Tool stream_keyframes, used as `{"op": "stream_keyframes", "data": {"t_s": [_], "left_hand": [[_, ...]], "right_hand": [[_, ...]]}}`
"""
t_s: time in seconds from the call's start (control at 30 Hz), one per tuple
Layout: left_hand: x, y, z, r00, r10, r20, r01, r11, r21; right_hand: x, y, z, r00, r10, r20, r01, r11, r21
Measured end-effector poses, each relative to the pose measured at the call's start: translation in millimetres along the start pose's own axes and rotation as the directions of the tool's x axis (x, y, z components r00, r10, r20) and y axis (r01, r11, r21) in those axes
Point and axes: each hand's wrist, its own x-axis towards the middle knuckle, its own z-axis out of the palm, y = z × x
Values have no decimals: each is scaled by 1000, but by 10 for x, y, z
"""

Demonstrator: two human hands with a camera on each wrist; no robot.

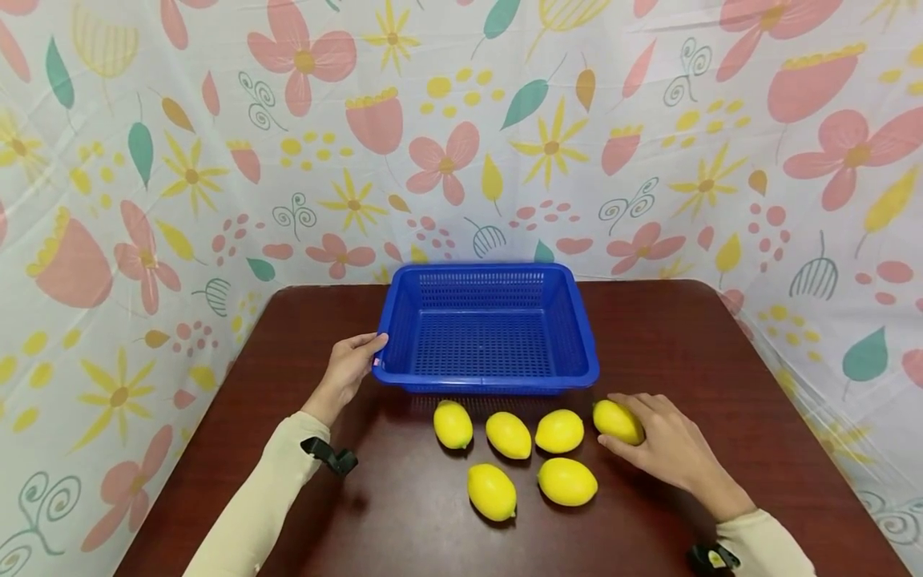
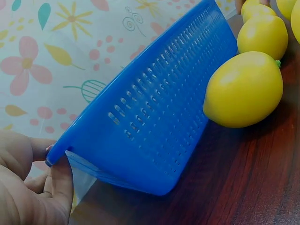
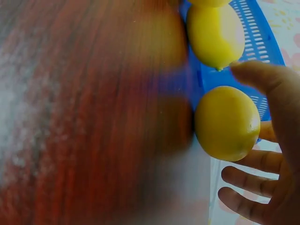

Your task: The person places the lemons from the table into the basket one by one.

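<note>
My left hand (image 1: 348,370) pinches the near-left rim of a blue plastic basket (image 1: 485,381), thumb on top and fingers beneath, as the left wrist view shows. The basket has slotted walls and holds nothing. At the right end of a row of lemons, my right hand (image 1: 671,441) reaches around a lemon (image 1: 615,422). In the right wrist view its thumb stands apart from that lemon (image 3: 227,123), while the fingers extend behind it. Nearer the basket's front lie other lemons, one at the left (image 1: 453,425), one in the middle (image 1: 509,436) and one beside them (image 1: 559,432).
Two more lemons, one at left (image 1: 492,492) and one at right (image 1: 567,482), lie closer to the person on the dark brown table (image 1: 404,513). A flower-patterned cloth (image 1: 461,104) hangs behind and on both sides of the table.
</note>
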Motion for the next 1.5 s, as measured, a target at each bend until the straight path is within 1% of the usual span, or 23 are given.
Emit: {"op": "stream_keyframes", "data": {"t_s": [0.17, 0.3, 0.4, 0.6, 0.7, 0.77, 0.87, 0.93, 1.03, 1.13, 1.23, 1.3, 1.4, 1.5], "left_hand": [[1, 18, 39, 1000, -19, 2, 19, 1000, -14], [11, 32, 78, 999, -33, 11, 33, 998, -45], [18, 31, 76, 999, -42, 18, 43, 997, -56], [19, 20, 26, 999, -51, 10, 51, 997, -57], [16, 18, 22, 999, -51, 10, 51, 997, -60], [16, 18, 25, 999, -50, 12, 50, 997, -66], [15, 17, 29, 999, -47, 15, 48, 996, -72], [14, 17, 31, 999, -41, 19, 42, 996, -74], [13, 14, 34, 999, -38, 20, 40, 996, -78], [15, 13, 26, 999, -43, 25, 45, 996, -79], [15, 14, 7, 998, -54, 21, 56, 996, -76], [13, 17, -8, 998, -56, 21, 57, 996, -73], [12, 24, -28, 999, -48, 21, 50, 996, -75], [15, 25, -44, 999, -40, 25, 41, 996, -74]], "right_hand": [[-48, 30, -3, 998, 57, 3, -57, 998, 1], [-80, 60, -32, 996, 89, -14, -89, 995, 35], [-64, 75, -89, 994, 107, -31, -105, 993, 61], [70, 96, -305, 991, 127, -30, -124, 989, 78], [170, 131, -446, 995, 101, -26, -99, 993, 65], [252, 152, -557, 997, 68, -26, -66, 996, 60], [422, 156, -735, 1000, 18, -24, -17, 998, 58], [569, 141, -856, 1000, -15, -15, 16, 998, 64], [831, 102, -995, 998, -55, 1, 55, 995, 85], [1122, 49, -1073, 994, -104, 31, 100, 989, 110], [1433, 3, -1081, 983, -165, 78, 153, 978, 140], [1644, -27, -1060, 972, -205, 118, 182, 967, 179], [1948, -65, -998, 954, -237, 185, 189, 950, 247], [2221, -109, -898, 934, -256, 249, 181, 940, 289]]}}
